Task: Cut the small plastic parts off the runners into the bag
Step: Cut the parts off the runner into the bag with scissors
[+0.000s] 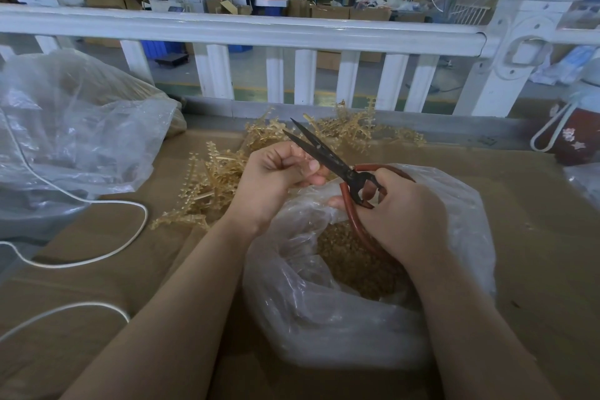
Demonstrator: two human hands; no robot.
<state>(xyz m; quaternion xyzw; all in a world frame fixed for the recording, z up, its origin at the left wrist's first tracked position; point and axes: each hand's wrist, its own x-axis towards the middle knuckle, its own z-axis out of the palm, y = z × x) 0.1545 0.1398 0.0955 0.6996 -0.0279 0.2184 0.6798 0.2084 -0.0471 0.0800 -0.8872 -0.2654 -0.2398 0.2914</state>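
Right hand [401, 209] grips the red loops of the scissors [328, 157]; blades parted, tips pointing up and away to the left. Left hand [276, 174] is curled, fingers pinched on something pale and thin just beside the blades, likely a runner, but it is too faint to tell how it lies. Both hands sit just above the mouth of the bag [341, 318], which lies open on the worktop [535, 237] with cut parts [354, 260] heaped inside. Pile of uncut runners [220, 178] lies past the left hand, up and to the left, stretching toward the fence; left hand is the nearer one for the next pick. Judgement: cutting is well along, plenty of runners left. A bigger bag [74, 127] sits far left; white cord [97, 204] crosses the worktop.
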